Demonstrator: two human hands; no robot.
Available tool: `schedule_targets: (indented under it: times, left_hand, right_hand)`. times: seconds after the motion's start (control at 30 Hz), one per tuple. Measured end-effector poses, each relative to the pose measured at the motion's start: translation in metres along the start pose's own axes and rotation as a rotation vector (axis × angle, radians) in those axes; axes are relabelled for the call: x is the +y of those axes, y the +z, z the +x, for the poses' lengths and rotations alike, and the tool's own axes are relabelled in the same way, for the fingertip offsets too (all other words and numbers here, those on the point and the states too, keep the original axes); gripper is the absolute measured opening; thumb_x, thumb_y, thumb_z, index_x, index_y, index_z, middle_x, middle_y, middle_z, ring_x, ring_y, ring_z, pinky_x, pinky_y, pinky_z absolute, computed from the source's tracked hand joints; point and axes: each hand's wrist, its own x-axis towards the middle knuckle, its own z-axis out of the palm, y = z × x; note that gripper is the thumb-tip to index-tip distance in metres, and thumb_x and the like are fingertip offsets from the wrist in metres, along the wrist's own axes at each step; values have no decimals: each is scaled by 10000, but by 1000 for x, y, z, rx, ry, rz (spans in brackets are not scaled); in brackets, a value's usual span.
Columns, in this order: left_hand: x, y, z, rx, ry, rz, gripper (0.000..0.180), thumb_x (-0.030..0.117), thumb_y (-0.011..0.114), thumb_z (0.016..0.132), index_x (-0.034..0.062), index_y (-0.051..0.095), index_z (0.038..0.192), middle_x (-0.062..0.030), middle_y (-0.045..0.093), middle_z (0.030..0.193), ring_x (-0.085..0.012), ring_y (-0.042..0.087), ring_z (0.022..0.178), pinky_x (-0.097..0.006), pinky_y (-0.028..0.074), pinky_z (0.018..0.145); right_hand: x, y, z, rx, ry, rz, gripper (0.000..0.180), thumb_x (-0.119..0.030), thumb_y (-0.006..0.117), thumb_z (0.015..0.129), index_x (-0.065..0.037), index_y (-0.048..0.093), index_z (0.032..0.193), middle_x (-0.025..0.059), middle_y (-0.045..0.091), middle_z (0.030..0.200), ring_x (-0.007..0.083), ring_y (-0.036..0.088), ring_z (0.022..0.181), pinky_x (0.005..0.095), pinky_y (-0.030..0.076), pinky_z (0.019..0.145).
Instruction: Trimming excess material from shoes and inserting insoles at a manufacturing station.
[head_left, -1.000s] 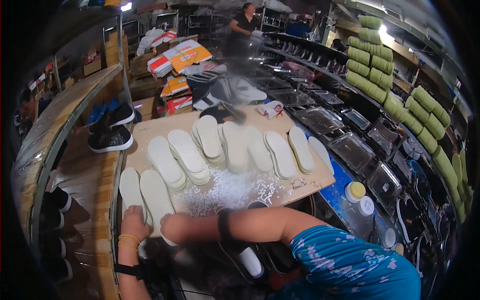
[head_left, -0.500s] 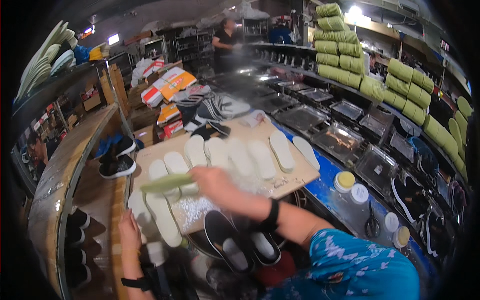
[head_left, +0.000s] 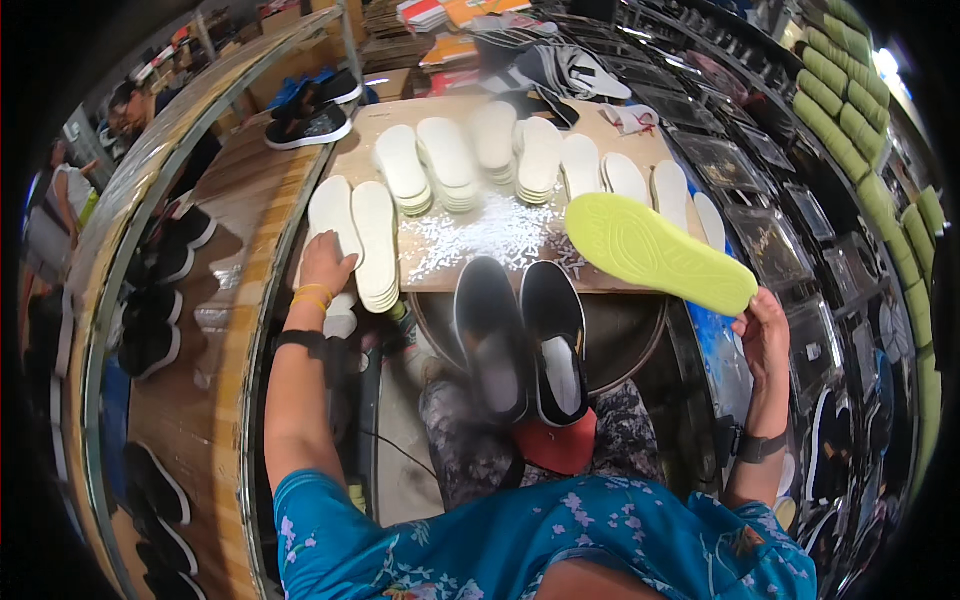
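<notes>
My right hand (head_left: 762, 332) grips a bright yellow-green shoe sole (head_left: 655, 250) by its near end, holding it flat above the right edge of the wooden board (head_left: 480, 240). My left hand (head_left: 325, 265) rests on a stack of white insoles (head_left: 335, 215) at the board's near left corner. Two dark slip-on shoes (head_left: 520, 335) sit side by side on my lap, openings up, just below the board's front edge. More stacks of white insoles (head_left: 500, 155) lie in a row across the board.
White flecks (head_left: 480, 235) scatter over the board's middle. A curved wooden conveyor (head_left: 215, 290) on the left carries dark shoes (head_left: 305, 125). Metal trays (head_left: 770, 200) and green soles (head_left: 845, 110) line the right. Another person (head_left: 70, 200) stands far left.
My right hand swung from the left stacks across to the right, carrying the yellow-green sole. My left hand moved up onto the near-left insole stack. The view tilted down.
</notes>
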Motion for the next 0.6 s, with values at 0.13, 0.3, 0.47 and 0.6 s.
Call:
schedule_targets:
  times: [0.13, 0.3, 0.47, 0.6]
  left_hand:
    - [-1, 6, 9, -233, 1, 41, 635, 501, 636, 663, -89, 557, 885, -276, 559, 887, -416, 521, 853, -464, 408, 783]
    - [-16, 15, 24, -309, 173, 36, 293, 184, 494, 711, -84, 534, 821, -275, 527, 864, -423, 466, 895, -469, 378, 826]
    - [-24, 26, 23, -221, 181, 54, 260, 22, 460, 690, -77, 530, 920, -268, 525, 890, -418, 495, 886, -435, 414, 819]
    - [-16, 11, 24, -151, 143, -42, 253, 20, 493, 706, -67, 547, 937, -258, 553, 896, -417, 509, 878, -423, 415, 821]
  right_hand:
    - [16, -4, -12, 38, 77, 114, 181, -97, 478, 835, -24, 535, 990, 47, 603, 832, 95, 579, 651, 199, 496, 515]
    - [21, 1, -12, -60, 158, 205, 146, -73, 464, 859, -9, 534, 970, 85, 617, 817, 162, 626, 705, 268, 541, 583]
    - [18, -2, -21, -69, 212, 185, 154, -102, 479, 862, -17, 546, 973, 79, 614, 856, 156, 618, 732, 253, 521, 592]
    - [20, -11, -35, -86, 248, 174, 183, -132, 493, 864, -32, 540, 1010, 74, 611, 889, 157, 612, 761, 254, 510, 595]
